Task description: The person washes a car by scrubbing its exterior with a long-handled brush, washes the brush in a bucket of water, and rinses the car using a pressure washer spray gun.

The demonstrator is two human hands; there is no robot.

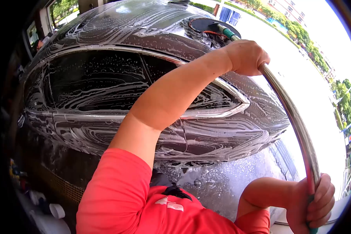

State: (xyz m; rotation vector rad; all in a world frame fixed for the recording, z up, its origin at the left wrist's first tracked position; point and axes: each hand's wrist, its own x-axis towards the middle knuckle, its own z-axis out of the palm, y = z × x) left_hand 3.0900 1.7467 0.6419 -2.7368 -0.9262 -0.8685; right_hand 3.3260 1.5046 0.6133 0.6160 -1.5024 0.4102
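A dark car (206, 136), streaked with white soap suds, fills the middle of the head view. My left hand (246, 57) reaches up across it, fingers wrapped round the upper part of a long-handled car-wash mop (290, 103). The mop's dark, flat head (204, 25) lies on the sudsy roof towards the rear, its underside mostly hidden. Low on the right, my right hand (314, 201) is closed round the lower end of the same metal pole, near its green grip. The pole looks bowed through the wide lens.
Suds spot the wet floor (222, 179) beside the car. A yellowish grating (64, 185) runs along the floor at left, with white containers (56, 210) near the lower left edge. Bright open ground (277, 58) and trees (312, 43) lie beyond the car's right end.
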